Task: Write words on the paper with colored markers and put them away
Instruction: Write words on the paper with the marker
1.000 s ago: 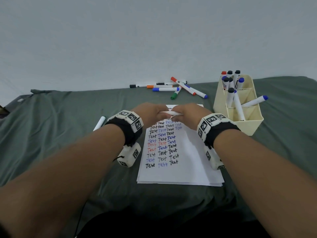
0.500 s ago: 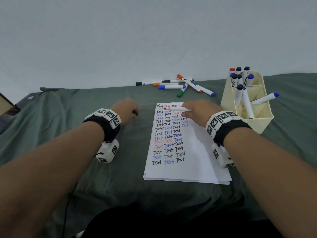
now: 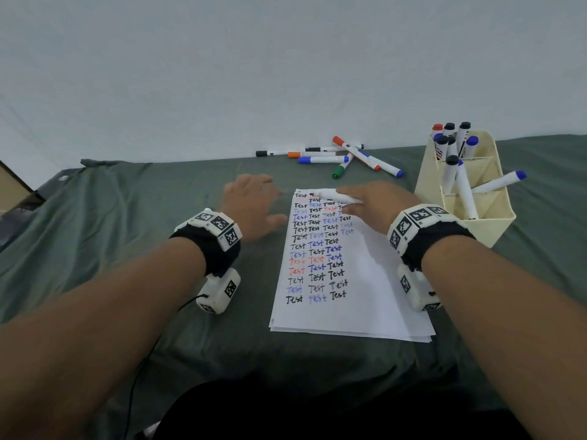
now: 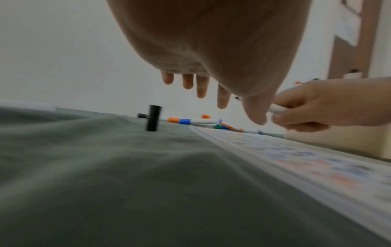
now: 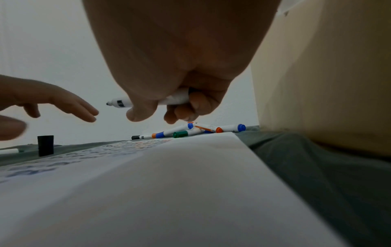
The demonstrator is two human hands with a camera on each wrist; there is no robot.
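Over paper (image 3: 365, 300): marker (image 5: 148, 101) level, tip leftward.

Matt green cloth (image 3: 133, 223); smooth paper (image 3: 365, 296); organizer (image 3: 495, 230) likely plastic

The right hand (image 3: 373, 206) holds an uncapped marker (image 5: 148, 101) above the top of the paper (image 3: 365, 296). Under the marker tip there is open air. Just right of that grip stands the cream holder (image 3: 495, 217), a tall wall full of markers. Beyond the grip, a pile of loose markers (image 3: 343, 157) blocks the far side. To its left, the left hand (image 3: 254, 206) hovers with spread fingers over a black cap (image 4: 154, 117) standing upright on the green cloth (image 3: 127, 233).
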